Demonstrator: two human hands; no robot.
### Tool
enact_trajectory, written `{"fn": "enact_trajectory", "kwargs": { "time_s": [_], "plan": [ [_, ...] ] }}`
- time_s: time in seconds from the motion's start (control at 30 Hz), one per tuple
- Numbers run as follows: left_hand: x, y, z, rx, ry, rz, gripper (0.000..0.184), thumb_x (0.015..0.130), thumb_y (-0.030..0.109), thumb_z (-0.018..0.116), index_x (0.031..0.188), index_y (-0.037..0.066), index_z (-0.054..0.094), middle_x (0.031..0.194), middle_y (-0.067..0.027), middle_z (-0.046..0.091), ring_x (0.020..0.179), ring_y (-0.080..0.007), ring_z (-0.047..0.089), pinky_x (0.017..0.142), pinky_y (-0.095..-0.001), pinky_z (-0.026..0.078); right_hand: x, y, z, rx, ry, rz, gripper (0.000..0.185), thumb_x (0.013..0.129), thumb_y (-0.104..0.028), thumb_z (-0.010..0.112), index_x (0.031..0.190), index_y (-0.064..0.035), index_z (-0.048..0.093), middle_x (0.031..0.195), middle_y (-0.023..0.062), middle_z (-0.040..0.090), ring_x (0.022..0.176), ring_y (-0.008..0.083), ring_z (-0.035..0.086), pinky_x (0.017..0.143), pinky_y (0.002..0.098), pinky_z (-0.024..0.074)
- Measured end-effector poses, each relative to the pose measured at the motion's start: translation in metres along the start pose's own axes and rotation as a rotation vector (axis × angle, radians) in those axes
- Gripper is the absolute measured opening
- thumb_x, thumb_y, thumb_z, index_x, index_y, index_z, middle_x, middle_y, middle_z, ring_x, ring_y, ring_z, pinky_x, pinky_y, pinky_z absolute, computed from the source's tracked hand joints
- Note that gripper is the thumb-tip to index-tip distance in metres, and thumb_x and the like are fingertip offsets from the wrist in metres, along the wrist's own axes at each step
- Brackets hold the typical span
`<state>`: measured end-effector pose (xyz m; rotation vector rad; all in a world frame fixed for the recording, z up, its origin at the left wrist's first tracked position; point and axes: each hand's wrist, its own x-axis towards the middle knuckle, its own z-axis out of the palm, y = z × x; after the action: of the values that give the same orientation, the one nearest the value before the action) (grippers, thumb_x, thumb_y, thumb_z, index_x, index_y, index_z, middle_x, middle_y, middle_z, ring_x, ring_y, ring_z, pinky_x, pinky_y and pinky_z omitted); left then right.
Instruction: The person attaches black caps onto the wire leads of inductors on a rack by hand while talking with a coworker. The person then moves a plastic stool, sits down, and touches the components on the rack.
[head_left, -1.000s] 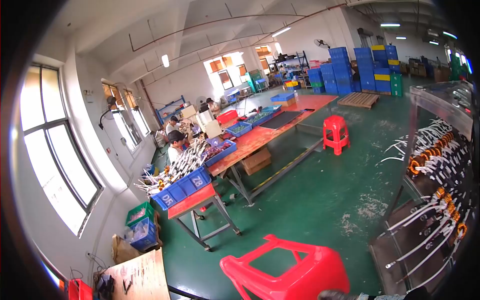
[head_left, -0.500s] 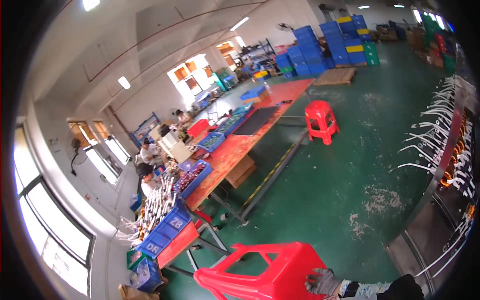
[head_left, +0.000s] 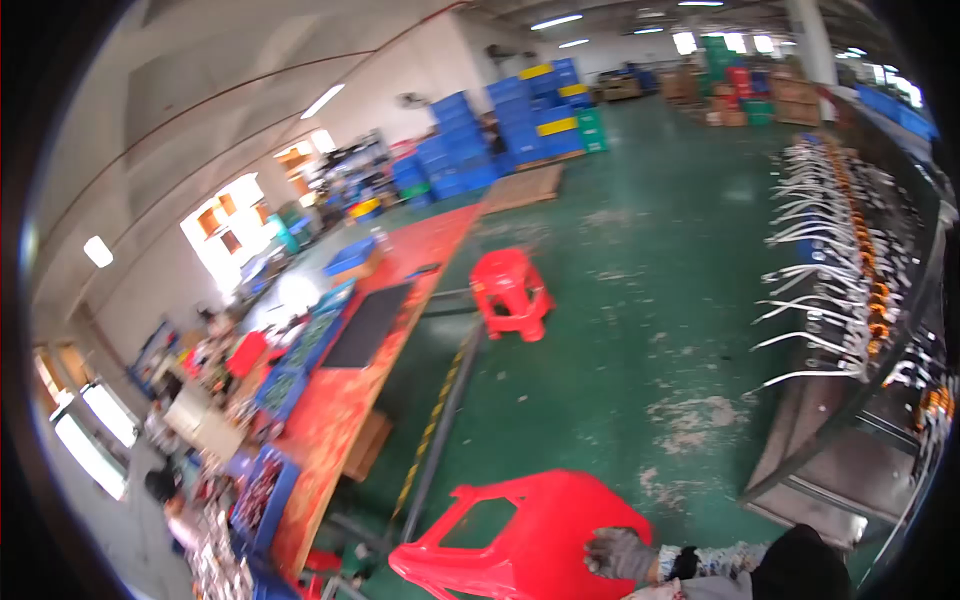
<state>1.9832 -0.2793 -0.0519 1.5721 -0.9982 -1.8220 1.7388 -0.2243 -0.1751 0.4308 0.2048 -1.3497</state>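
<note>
A red plastic stool (head_left: 560,510) is tipped on its side at the bottom of the view, its legs pointing left and its seat toward the right. My right hand (head_left: 618,555), in a grey glove, lies against the seat with its fingers bent over it and holds the stool. How the fingertips grip is hard to make out. My left hand is out of view. The stool's lower part is cut off by the bottom edge.
A long red table (head_left: 400,330) with blue bins (head_left: 284,390) runs along the left; people sit beyond it. Another red stool (head_left: 508,290) stands on the green floor. At right, a metal rack (head_left: 800,430) carries white wires and copper coils. Blue crates (head_left: 515,120) are stacked behind.
My view has turned to the right, so the table and standing stool slid left and more of the wire rack shows. The held stool has stayed with my right hand.
</note>
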Motion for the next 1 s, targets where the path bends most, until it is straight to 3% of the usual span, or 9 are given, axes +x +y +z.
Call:
{"fn": "enact_trajectory", "kwargs": {
  "time_s": [0.1,0.27,0.43,0.57,0.63,0.77,0.87,0.93,1.0],
  "plan": [
    [0.042,0.042,0.041,0.106,-0.077,-0.032,0.034,0.094,0.030,0.043,0.123,0.011,0.042,0.061,0.0059,0.038,0.047,-0.0046,0.031,0.041,-0.0200,0.025,-0.012,-0.027,0.065,-0.176,0.174,-0.221,0.021,0.083,-0.025,0.054,0.086,-0.0055,0.058,0.090,0.0129,0.062,0.085,0.0356,0.058,0.066,0.0452,0.0472],
    [0.148,0.060,0.097,0.073,-0.223,-0.062,0.039,0.093,0.034,0.045,0.125,0.012,0.041,0.060,0.0050,0.039,0.047,-0.0053,0.033,0.040,-0.0206,0.026,-0.008,-0.087,0.043,0.087,-0.208,-0.287,0.025,0.084,-0.029,0.052,0.089,-0.0065,0.060,0.091,0.0129,0.062,0.087,0.0363,0.058,0.068,0.0464,0.0484],
    [0.199,0.111,0.195,0.276,-0.367,-0.072,0.029,0.093,0.028,0.046,0.115,0.010,0.046,0.061,0.0048,0.040,0.048,-0.0055,0.033,0.042,-0.0204,0.027,-0.010,-0.144,0.075,-0.016,0.333,-0.618,0.027,0.082,-0.031,0.054,0.088,-0.0056,0.059,0.089,0.0137,0.061,0.081,0.0365,0.057,0.066,0.0445,0.0474],
    [0.258,0.127,0.275,0.240,-0.495,0.038,0.029,0.093,0.025,0.046,0.117,0.008,0.046,0.063,0.0052,0.041,0.052,-0.0053,0.034,0.045,-0.0200,0.028,0.023,-0.226,0.037,0.048,0.098,-0.607,0.025,0.082,-0.030,0.054,0.088,-0.0055,0.058,0.088,0.0134,0.061,0.080,0.0356,0.056,0.065,0.0452,0.0470],
    [0.272,0.144,0.304,0.216,-0.507,0.011,0.029,0.093,0.024,0.046,0.117,0.007,0.046,0.065,0.0055,0.040,0.056,-0.0051,0.034,0.049,-0.0200,0.029,0.009,-0.244,0.100,0.036,0.376,-0.666,0.025,0.080,-0.030,0.057,0.088,-0.0054,0.058,0.087,0.0137,0.061,0.080,0.0356,0.056,0.069,0.0462,0.0460],
    [0.331,0.144,0.344,0.344,-0.592,0.381,0.031,0.093,0.024,0.047,0.117,0.005,0.047,0.069,0.0047,0.046,0.060,-0.0045,0.040,0.053,-0.0198,0.033,0.017,-0.318,0.091,-0.074,0.155,-0.540,0.029,0.077,-0.032,0.059,0.086,-0.0051,0.059,0.086,0.0137,0.062,0.081,0.0349,0.056,0.073,0.0470,0.0444],
    [0.350,0.171,0.377,0.392,-0.608,0.365,0.034,0.092,0.025,0.048,0.118,0.003,0.047,0.072,0.0014,0.051,0.061,-0.0054,0.045,0.055,-0.0207,0.037,0.014,-0.354,0.117,-0.013,0.225,-0.476,0.032,0.076,-0.035,0.057,0.085,-0.0044,0.060,0.088,0.0157,0.061,0.082,0.0345,0.057,0.074,0.0451,0.0434],
    [0.387,0.176,0.408,0.535,-0.776,0.032,0.036,0.092,0.032,0.048,0.119,0.008,0.048,0.099,-0.0011,0.055,0.073,-0.0047,0.048,0.057,-0.0178,0.041,0.023,-0.380,0.112,0.010,0.221,-0.744,0.036,0.076,-0.038,0.053,0.086,-0.0040,0.062,0.087,0.0173,0.060,0.078,0.0331,0.056,0.073,0.0427,0.0433],
    [0.407,0.193,0.449,0.580,-0.784,-0.002,0.036,0.092,0.032,0.048,0.118,0.007,0.048,0.099,-0.0019,0.054,0.079,-0.0067,0.049,0.063,-0.0197,0.042,0.033,-0.417,0.097,-0.081,0.092,-0.750,0.034,0.082,-0.039,0.049,0.086,-0.0070,0.059,0.087,0.0114,0.059,0.079,0.0290,0.055,0.068,0.0400,0.0437]
  ]
}}
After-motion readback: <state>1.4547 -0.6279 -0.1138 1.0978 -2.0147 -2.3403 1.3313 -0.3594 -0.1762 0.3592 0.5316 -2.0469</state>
